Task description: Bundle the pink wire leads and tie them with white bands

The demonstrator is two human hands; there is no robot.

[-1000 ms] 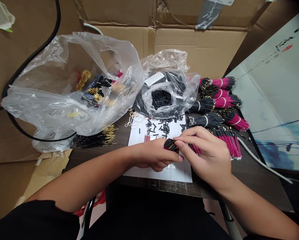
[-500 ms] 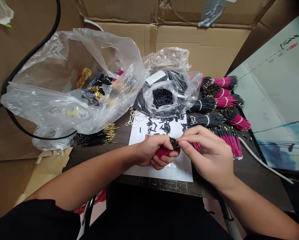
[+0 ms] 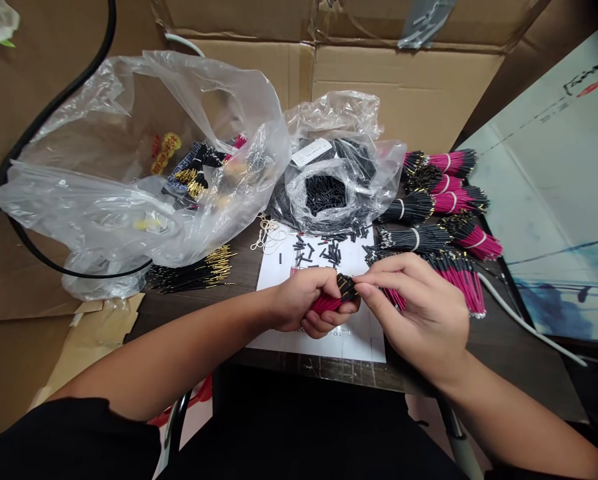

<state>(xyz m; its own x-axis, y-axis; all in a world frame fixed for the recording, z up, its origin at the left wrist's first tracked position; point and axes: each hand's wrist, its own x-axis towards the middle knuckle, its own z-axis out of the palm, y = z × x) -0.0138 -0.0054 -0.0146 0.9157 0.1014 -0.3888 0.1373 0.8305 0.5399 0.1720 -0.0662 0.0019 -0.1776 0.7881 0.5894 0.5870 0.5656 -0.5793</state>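
My left hand (image 3: 303,300) is shut around a bundle of magenta wires (image 3: 325,304) with black ends (image 3: 346,287) that stick out past my fingers. My right hand (image 3: 419,313) pinches those black ends between thumb and fingers. More magenta wire (image 3: 393,299) shows beneath my right hand. Both hands are over a white paper sheet (image 3: 366,337) scattered with short black sleeves (image 3: 323,252). Close to my right hand lie tied magenta-and-black wire bundles (image 3: 453,200).
A clear bag of black sleeves (image 3: 323,193) stands behind the sheet. Left of it sits a bigger plastic bag (image 3: 99,213), with gold-tipped black wires (image 3: 193,280) below. Cardboard (image 3: 409,100) backs the dark table (image 3: 323,368). A white cable (image 3: 529,333) runs along the right.
My left hand has turned the bundle, so its magenta length now shows below the black ends. My right fingers have closed in on those ends. The view has shifted slightly.
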